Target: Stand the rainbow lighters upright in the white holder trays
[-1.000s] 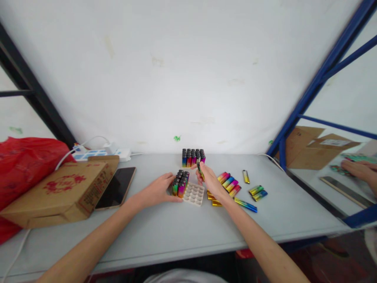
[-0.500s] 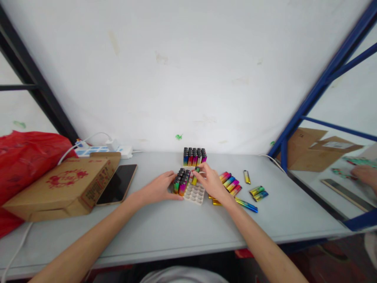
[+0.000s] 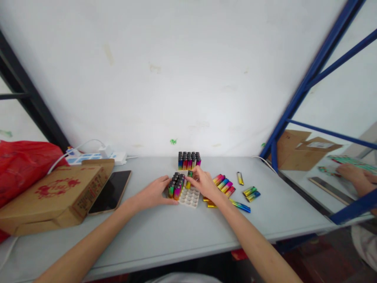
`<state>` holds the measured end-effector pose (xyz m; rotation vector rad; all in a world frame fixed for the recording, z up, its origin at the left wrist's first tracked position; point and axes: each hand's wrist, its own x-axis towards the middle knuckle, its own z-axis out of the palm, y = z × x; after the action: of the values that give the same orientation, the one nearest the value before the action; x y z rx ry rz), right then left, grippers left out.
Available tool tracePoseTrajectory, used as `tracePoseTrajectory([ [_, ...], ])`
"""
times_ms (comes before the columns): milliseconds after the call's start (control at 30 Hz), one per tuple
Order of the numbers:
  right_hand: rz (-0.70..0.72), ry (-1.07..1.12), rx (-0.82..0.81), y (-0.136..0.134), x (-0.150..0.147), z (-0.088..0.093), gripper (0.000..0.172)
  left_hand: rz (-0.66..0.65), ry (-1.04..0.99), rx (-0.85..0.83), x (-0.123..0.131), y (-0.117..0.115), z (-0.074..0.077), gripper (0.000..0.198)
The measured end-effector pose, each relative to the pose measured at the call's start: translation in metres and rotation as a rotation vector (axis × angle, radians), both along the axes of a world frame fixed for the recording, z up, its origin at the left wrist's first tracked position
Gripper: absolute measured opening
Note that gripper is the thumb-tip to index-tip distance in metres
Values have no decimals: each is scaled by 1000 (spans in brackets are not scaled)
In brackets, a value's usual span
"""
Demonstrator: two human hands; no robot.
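A pale tray (image 3: 190, 197) with round holes lies mid-table, several upright lighters (image 3: 176, 185) standing in its left part. My left hand (image 3: 154, 192) is beside the tray's left side, thumb and fingers apart around the lighters there. My right hand (image 3: 203, 182) pinches a green and yellow lighter (image 3: 189, 180) upright over the tray's back part; whether its base is in a hole cannot be seen. Behind the tray stands a block of upright multicoloured lighters (image 3: 189, 160). Several loose shiny lighters (image 3: 225, 184) lie right of my right hand, partly under my wrist.
At the left are a cardboard box (image 3: 55, 192), a dark phone or tablet (image 3: 111, 192), a red bag (image 3: 29, 165) and a power strip (image 3: 119, 158). Beyond the blue frame (image 3: 274, 157), another person's hand (image 3: 350, 171) is near a long dark object.
The whole view has shifted slightly, moving the table things left and a little down. My right hand still grips the green and yellow lighter over the tray. The other person's hand shows more.
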<state>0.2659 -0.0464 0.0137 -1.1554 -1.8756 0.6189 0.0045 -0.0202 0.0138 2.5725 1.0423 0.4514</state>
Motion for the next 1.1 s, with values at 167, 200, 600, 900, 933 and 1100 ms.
tracePoseTrajectory([
  [167, -1, -56, 27, -8, -1, 4, 29, -4, -23, -4, 0, 1, -1, 73],
  [200, 15, -70, 22, -9, -1, 6, 29, 0, -21, -6, 0, 1, 0, 72],
  [600, -9, -301, 67, -9, -4, 7, 16, 18, 4, -18, 1, 1, 1, 70],
  [900, -113, -327, -4, -8, 39, 32, 30, 62, 29, -20, 3, 1, 2, 74],
  [933, -183, -351, -7, -6, 55, 36, 29, 66, 35, -17, 3, 0, 3, 74],
  [1100, -522, -524, -50, -15, 151, 49, 25, 80, 64, 17, 7, -5, 7, 67],
])
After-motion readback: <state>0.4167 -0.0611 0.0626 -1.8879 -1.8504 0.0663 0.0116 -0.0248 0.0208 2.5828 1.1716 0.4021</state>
